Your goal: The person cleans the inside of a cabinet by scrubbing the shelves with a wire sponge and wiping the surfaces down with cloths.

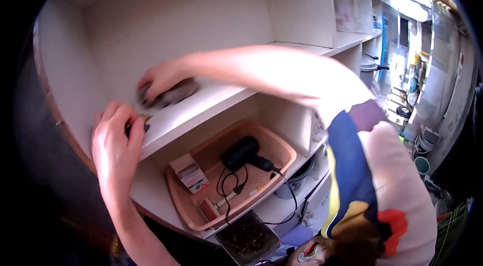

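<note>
On the upper white shelf [221, 96], my right hand [166, 79] is closed on a crumpled grey-brown cloth [182, 93], which lies against the shelf surface. Hand and cloth are slightly blurred. At the shelf's left front corner, my left hand [116, 127] has its fingers curled round something small and dark with a yellowish bit beside it; most of it is hidden by the fingers, so I cannot make out its kind.
Below, a peach plastic basket [175, 200] holds a black hair dryer [241, 153] with its cord, a white box [189, 173] and a red-and-white item [208, 209]. A dark tray [249, 241] sits lower down. To the right stand more shelves and a lidded pot [369, 64].
</note>
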Motion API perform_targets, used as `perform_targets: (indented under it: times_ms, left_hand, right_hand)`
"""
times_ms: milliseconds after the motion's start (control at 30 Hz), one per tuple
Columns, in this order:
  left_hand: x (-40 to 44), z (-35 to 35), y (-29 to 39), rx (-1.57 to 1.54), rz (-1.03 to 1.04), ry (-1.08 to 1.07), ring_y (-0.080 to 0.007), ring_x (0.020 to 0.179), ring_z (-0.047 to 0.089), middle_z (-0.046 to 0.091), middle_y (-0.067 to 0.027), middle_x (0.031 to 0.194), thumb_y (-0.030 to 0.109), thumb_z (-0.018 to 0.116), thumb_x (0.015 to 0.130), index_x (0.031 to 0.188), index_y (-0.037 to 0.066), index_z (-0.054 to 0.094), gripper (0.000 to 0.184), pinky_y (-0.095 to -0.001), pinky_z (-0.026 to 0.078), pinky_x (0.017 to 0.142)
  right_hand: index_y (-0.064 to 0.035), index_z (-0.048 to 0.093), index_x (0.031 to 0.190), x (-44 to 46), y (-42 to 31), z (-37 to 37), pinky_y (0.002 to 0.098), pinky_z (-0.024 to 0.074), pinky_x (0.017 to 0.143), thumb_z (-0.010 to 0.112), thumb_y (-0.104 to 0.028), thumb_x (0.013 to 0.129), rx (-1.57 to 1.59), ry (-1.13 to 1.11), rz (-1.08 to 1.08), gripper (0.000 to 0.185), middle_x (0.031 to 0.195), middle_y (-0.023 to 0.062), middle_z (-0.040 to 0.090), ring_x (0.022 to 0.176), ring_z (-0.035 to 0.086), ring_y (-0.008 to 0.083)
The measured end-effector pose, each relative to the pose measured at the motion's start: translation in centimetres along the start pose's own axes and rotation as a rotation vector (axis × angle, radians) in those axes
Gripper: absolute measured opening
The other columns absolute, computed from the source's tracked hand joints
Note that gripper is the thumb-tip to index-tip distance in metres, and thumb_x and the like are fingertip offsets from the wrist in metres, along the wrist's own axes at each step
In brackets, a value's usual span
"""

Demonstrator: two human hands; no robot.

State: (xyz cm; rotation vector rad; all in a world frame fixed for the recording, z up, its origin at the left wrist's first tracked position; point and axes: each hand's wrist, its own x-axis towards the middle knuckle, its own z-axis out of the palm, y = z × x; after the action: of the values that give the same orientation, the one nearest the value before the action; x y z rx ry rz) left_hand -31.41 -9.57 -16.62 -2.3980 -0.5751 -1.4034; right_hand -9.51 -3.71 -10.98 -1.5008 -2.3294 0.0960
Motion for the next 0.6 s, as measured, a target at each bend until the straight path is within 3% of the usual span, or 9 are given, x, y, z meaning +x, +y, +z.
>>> perform_targets:
  times_ms: [133, 233, 333, 500, 600]
  left_hand:
    - [-0.1, 0.1, 0.2, 0.064, -0.071, 0.013, -0.034, 0.088, 0.055, 0.057, -0.0123, 0.089, 0.002, 0.061, 0.08, 0.081, -0.001, 0.053, 0.009, -0.0414, 0.046, 0.078]
    - [0.0, -0.3, 1.0, 0.04, -0.017, 0.001, -0.0343, 0.093, 0.056, 0.057, -0.0129, 0.102, 0.003, 0.06, 0.079, 0.089, 0.0, 0.054, 0.012, -0.0415, 0.046, 0.082]
    - [-0.1, -0.1, 0.4, -0.007, -0.03, -0.044, -0.0358, 0.094, 0.055, 0.055, -0.0158, 0.097, 0.005, 0.056, 0.082, 0.092, -0.001, 0.054, 0.013, -0.038, 0.044, 0.088]
    - [0.7, -0.2, 0.0, -0.117, -0.117, -0.194, -0.0356, 0.087, 0.057, 0.056, -0.017, 0.099, 0.006, 0.057, 0.08, 0.094, -0.002, 0.055, 0.015, -0.0372, 0.046, 0.084]
    - [0.4, 0.2, -0.1, -0.149, -0.136, -0.184, -0.0337, 0.084, 0.056, 0.056, -0.0166, 0.096, 0.005, 0.055, 0.081, 0.093, -0.002, 0.055, 0.014, -0.036, 0.046, 0.082]
  right_hand:
    - [-0.0096, 0.064, 0.128, 1.6, -5.6, 2.0, 0.0378, 0.0466, 0.097, 0.068, -0.03, 0.074, -0.004, -0.041, -0.231, 0.058, 0.117, 0.0169, 0.068, 0.112, 0.061, 0.0314]
    - [-0.0086, 0.064, 0.126, -2.3, -4.5, 0.6, 0.0373, 0.0483, 0.094, 0.066, -0.027, 0.068, 0.027, -0.061, -0.206, 0.061, 0.115, 0.0163, 0.068, 0.109, 0.062, 0.0302]
    - [-0.0076, 0.065, 0.125, -7.7, -0.6, -1.9, 0.0366, 0.0495, 0.089, 0.061, -0.023, 0.067, 0.018, -0.01, -0.037, 0.061, 0.112, 0.0149, 0.069, 0.104, 0.063, 0.0288]
    - [-0.0075, 0.062, 0.13, -17.3, 12.0, -7.8, 0.0384, 0.0473, 0.097, 0.064, -0.029, 0.071, -0.192, 0.099, 0.393, 0.062, 0.134, 0.0158, 0.058, 0.119, 0.057, 0.0316]
    - [-0.0061, 0.063, 0.127, -23.4, 17.2, -10.7, 0.0393, 0.0499, 0.091, 0.065, -0.029, 0.071, -0.348, 0.169, 0.631, 0.061, 0.12, 0.0178, 0.067, 0.11, 0.063, 0.0317]
